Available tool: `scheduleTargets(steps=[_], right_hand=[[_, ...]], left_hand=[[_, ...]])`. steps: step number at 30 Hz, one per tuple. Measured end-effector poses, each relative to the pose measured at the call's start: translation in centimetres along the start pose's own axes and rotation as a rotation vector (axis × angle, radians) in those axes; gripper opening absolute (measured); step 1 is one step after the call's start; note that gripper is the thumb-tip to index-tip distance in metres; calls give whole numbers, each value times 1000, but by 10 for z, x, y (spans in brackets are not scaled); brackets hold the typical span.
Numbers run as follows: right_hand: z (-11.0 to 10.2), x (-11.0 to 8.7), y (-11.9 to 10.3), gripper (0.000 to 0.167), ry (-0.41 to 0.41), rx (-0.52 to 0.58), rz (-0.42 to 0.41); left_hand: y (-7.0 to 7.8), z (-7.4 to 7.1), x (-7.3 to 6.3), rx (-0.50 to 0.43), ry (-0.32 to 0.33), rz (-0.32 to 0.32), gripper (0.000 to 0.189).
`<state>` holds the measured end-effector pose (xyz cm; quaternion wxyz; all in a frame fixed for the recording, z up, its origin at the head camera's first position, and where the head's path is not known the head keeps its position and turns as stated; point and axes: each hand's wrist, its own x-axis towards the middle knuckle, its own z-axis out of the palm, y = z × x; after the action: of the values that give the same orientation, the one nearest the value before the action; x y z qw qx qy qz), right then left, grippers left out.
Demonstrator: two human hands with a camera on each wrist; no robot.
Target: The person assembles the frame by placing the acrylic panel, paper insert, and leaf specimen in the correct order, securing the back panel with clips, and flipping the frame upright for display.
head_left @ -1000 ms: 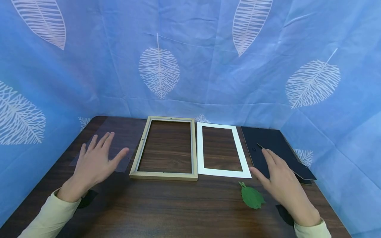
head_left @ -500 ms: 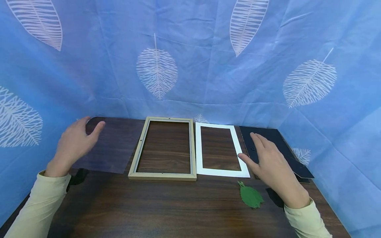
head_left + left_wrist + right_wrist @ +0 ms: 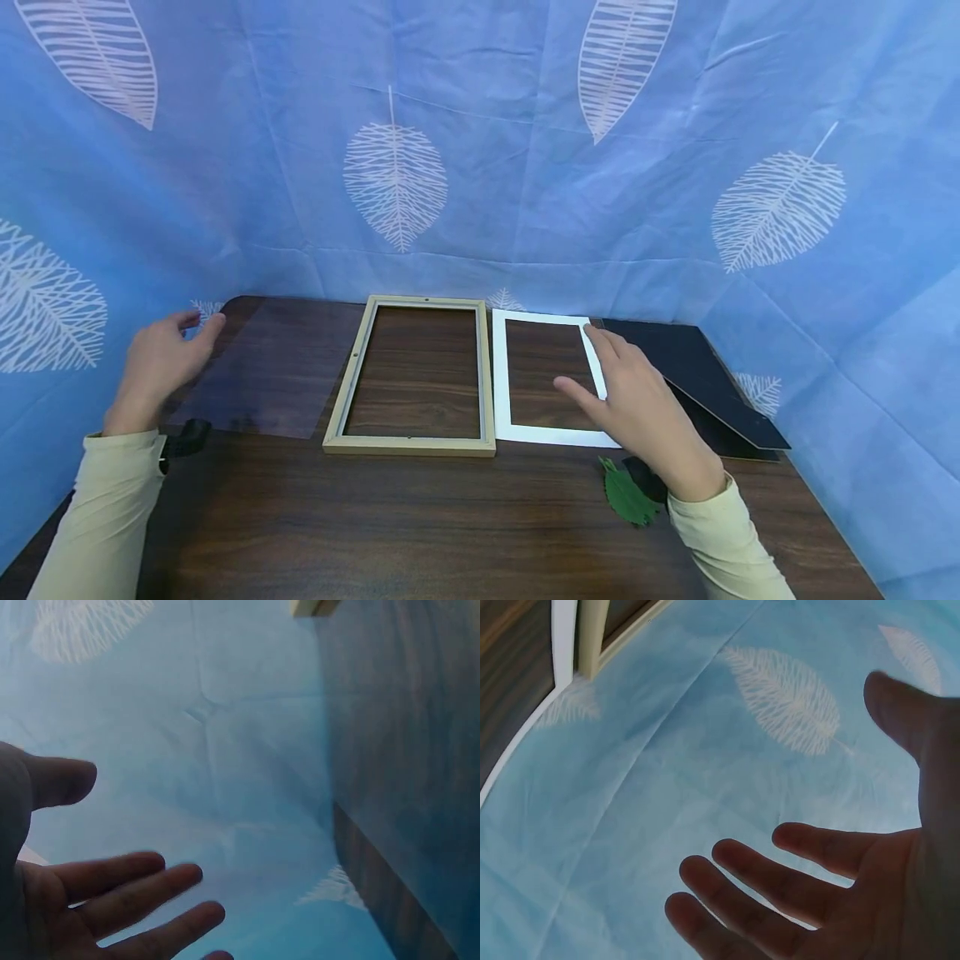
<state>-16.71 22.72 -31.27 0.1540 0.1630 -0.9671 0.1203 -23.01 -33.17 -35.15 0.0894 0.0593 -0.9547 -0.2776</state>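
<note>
At the left, my left hand [image 3: 161, 362] hovers by the outer edge of a clear plastic sheet [image 3: 277, 375], fingers spread and holding nothing. My right hand [image 3: 641, 408] is over the right border of a white mat board [image 3: 555, 435], thumb apart from the fingers and nothing in its grasp. Between the sheet and the mat lies a pale wooden picture frame [image 3: 408, 446] without anything inside it. To the right are black backing boards [image 3: 675, 350], one resting askew on another. A green leaf [image 3: 626, 496] lies below the right hand, its edge partly covered by the dark wrist camera.
All of it lies on a dark wood-grain table [image 3: 360, 533]. Behind and around hangs a blue cloth [image 3: 487, 167] printed with white leaves. Cream sleeves [image 3: 97, 508] cover both forearms.
My left hand has moved left, off the clear sheet to its outer edge. My right hand has shifted left from the black boards to over the mat. The items lie where they were.
</note>
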Motion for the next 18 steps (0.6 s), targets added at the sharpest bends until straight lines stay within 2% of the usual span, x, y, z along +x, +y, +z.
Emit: scheduleTargets(steps=[5, 10, 18], right_hand=[[11, 5, -9, 88, -31, 60, 16], [27, 6, -12, 90, -45, 99, 21], [53, 9, -19, 96, -123, 146, 10]], left_hand=[[-15, 6, 3, 2, 26, -14, 74], [-21, 7, 5, -13, 15, -37, 75], [-33, 17, 10, 32, -72, -19, 85]])
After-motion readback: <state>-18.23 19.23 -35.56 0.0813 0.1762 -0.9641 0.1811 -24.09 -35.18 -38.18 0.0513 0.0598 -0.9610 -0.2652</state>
